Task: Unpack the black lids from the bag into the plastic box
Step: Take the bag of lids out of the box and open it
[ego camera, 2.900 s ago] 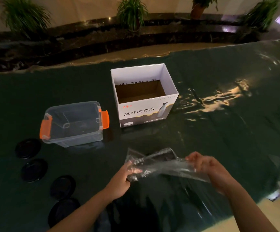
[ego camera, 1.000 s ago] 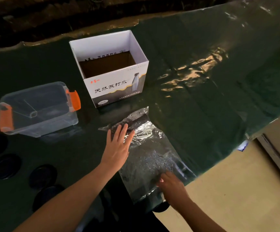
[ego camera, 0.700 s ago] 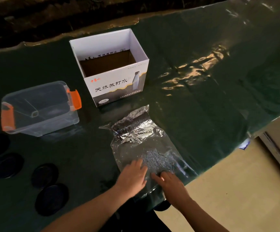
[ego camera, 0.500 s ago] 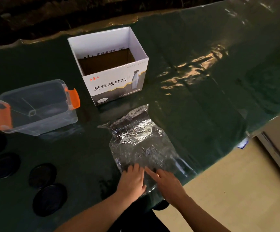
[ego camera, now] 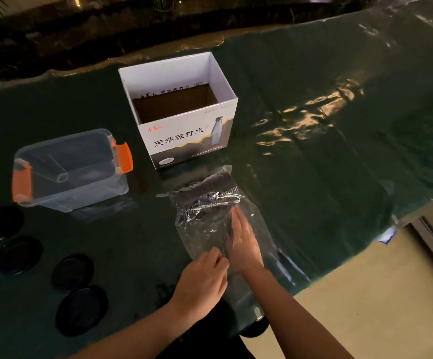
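Right hand point(ego camera: 243, 244) fingers flat and straight, pressing the crinkly clear plastic bag point(ego camera: 210, 211) on the dark green surface point(ego camera: 339, 177); left hand point(ego camera: 202, 281) pinches its near edge. Film looks light, limp and slippery, so grab edges. Four flat round black lids point(ego camera: 82, 309) lie loose left of it; they look rigid and light, so lift by the rim into the clear plastic box with orange latches point(ego camera: 67, 169).

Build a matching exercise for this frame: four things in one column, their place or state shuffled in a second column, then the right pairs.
Things:
1. plastic box
2. cardboard box
3. bag
4. black lids

Places or states:
A. lying flat under the right hand, with the left hand at its near end
B. open-topped, white, printed with a bottle
C. laid out on the table at the left, near edge
D. clear, with orange latches

Pairs: 1-D, 2-B, 3-A, 4-C
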{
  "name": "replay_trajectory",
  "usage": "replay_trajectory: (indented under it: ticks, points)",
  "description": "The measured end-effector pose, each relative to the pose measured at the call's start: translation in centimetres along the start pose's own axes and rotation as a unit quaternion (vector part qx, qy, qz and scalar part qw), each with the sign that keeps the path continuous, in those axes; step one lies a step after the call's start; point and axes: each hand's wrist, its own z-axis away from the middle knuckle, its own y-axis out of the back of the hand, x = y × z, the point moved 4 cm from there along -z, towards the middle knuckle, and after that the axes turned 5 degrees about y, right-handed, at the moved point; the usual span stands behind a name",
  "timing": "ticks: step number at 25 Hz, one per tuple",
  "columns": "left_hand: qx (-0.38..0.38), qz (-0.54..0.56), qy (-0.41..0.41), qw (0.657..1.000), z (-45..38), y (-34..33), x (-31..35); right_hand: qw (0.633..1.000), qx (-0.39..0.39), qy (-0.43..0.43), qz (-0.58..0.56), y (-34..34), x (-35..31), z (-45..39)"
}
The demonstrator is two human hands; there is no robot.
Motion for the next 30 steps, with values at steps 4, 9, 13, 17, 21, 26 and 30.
replay_trajectory:
  ticks: [4,9,13,17,21,26,30]
  points:
    - [0.025,0.036,-0.006,0.999,-0.9,1.9,-0.1,0.995,0.058,-0.02,-0.076,1.2,-0.8,-3.0]
    - [-0.004,0.067,-0.068,0.995,-1.5,3.3,-0.9,0.973,0.087,-0.093,-0.194,1.9,-1.1,-4.8]
    - [-0.005,0.052,-0.085,0.995,-3.7,4.3,-1.8,0.967,0.1,-0.113,-0.204,1.8,-0.9,-5.9]
    - [0.023,-0.057,0.038,0.997,-10.4,5.4,-5.2,0.949,0.129,-0.138,-0.251,1.8,-0.5,-6.8]
    - [-0.091,-0.131,0.136,0.978,-14.3,4.4,-9.9,0.942,0.129,-0.128,-0.282,1.7,-0.4,-7.8]
    - [-0.116,-0.131,0.133,0.976,-14.0,2.8,-11.4,0.95,0.095,-0.122,-0.271,2.2,-0.7,-9.8]
    - [-0.09,-0.147,0.114,0.978,-14.0,2.8,-11.9,0.968,0.1,-0.073,-0.219,1.9,-0.7,-10.1]
